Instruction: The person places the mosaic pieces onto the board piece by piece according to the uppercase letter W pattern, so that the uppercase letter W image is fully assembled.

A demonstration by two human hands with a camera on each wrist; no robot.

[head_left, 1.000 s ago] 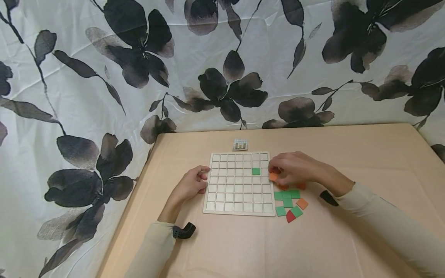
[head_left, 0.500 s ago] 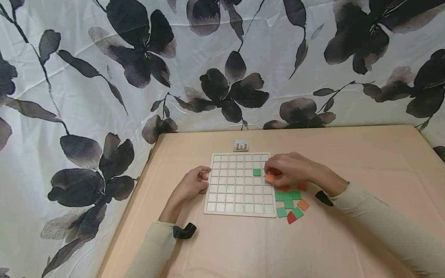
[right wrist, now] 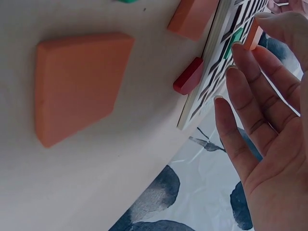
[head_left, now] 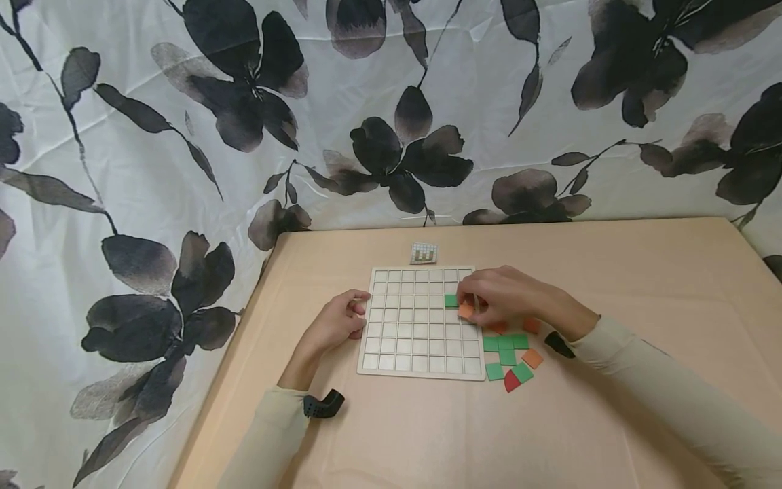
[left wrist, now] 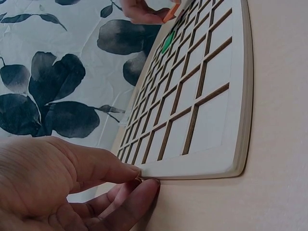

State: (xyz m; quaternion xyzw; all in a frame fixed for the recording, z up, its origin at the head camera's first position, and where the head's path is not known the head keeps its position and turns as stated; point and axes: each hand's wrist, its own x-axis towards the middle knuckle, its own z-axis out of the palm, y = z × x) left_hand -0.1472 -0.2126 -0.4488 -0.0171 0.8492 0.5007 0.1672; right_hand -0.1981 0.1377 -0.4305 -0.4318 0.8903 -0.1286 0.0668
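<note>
A pale board with a square grid [head_left: 421,339] lies on the table, one green tile [head_left: 451,301] in a cell towards its right side. Over the board's right part, my right hand [head_left: 510,292] pinches an orange square tile [head_left: 466,311] between thumb and fingertips, just right of and below the green tile. In the right wrist view the orange tile [right wrist: 253,34] stands tilted in the fingers, the other fingers spread loosely. At the board's left edge my left hand [head_left: 336,319] holds the rim, thumb [left wrist: 113,166] against the edge and a curled fingertip beside it.
Right of the board lie several green tiles [head_left: 507,357], an orange tile [head_left: 532,358] and a red piece with a curved edge [head_left: 512,381]. More orange tiles [head_left: 531,325] sit under the right hand. A small pattern card [head_left: 424,253] lies behind the board. Floral cloth [head_left: 379,102] hangs beyond the table.
My right hand has moved left with the orange tile, from the board's right edge to over the cells near the green tile. My left hand has stayed at the left edge.
</note>
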